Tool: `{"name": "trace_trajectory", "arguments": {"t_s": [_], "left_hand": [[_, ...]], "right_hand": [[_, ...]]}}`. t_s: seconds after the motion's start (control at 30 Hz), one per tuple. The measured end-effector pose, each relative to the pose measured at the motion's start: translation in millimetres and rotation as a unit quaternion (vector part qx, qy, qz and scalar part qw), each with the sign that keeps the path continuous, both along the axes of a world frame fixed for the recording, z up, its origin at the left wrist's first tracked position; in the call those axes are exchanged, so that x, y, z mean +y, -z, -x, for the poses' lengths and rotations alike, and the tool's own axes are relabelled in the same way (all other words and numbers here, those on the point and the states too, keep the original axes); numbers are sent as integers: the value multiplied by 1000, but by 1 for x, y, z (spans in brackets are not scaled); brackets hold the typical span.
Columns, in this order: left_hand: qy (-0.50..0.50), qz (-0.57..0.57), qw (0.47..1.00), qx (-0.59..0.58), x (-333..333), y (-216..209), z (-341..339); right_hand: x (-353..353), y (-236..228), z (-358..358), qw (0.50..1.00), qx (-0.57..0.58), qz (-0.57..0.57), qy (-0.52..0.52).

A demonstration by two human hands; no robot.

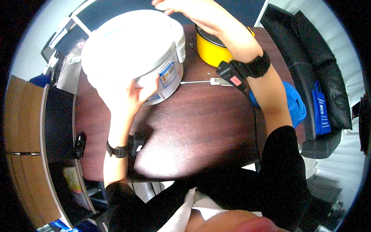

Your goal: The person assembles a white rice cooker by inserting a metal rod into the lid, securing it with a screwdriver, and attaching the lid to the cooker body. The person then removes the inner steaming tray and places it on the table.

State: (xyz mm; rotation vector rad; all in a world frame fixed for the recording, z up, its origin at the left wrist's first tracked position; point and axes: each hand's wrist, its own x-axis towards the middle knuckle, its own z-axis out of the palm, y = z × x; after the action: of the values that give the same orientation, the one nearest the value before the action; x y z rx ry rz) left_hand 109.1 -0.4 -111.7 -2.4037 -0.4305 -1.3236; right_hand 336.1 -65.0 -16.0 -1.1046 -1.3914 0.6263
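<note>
A large white round appliance point(131, 42), which looks like a rice cooker with a blue-edged label on its side, sits tilted on the far left of the table. My left hand point(123, 96) grips its near side, thumb spread towards the label; glare washes out the other fingers. Beyond the appliance's far right edge, my right hand point(189, 11) is raised at the top of the picture, fingers stretched out, with nothing visible in them. A tool with a thin metal shaft and a pale handle point(222, 81), like a screwdriver, lies right of the appliance, its tip hidden.
A yellow round pot point(210, 50) with a dark top stands behind my right forearm. Small screw-like bits point(208, 73) lie near it. Blue cloth point(295, 104) sits at the right edge of the brown table point(201, 123). A black sofa point(317, 58) stands beyond.
</note>
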Motion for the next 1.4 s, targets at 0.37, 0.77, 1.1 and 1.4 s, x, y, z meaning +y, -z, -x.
{"name": "trace_trajectory", "arguments": {"t_s": [0.37,0.77,1.1,1.4], "left_hand": [[-48,68,993,87,7,8,20],[-117,102,979,135,-18,-24,41],[-86,-9,996,-7,3,-10,50],[-45,33,998,-8,21,8,74]], "right_hand": [[-19,100,-26,994,-35,76,70],[-8,124,-22,984,-164,34,66],[-13,118,-23,977,-187,12,98],[-14,114,-22,980,-179,20,87]]}}
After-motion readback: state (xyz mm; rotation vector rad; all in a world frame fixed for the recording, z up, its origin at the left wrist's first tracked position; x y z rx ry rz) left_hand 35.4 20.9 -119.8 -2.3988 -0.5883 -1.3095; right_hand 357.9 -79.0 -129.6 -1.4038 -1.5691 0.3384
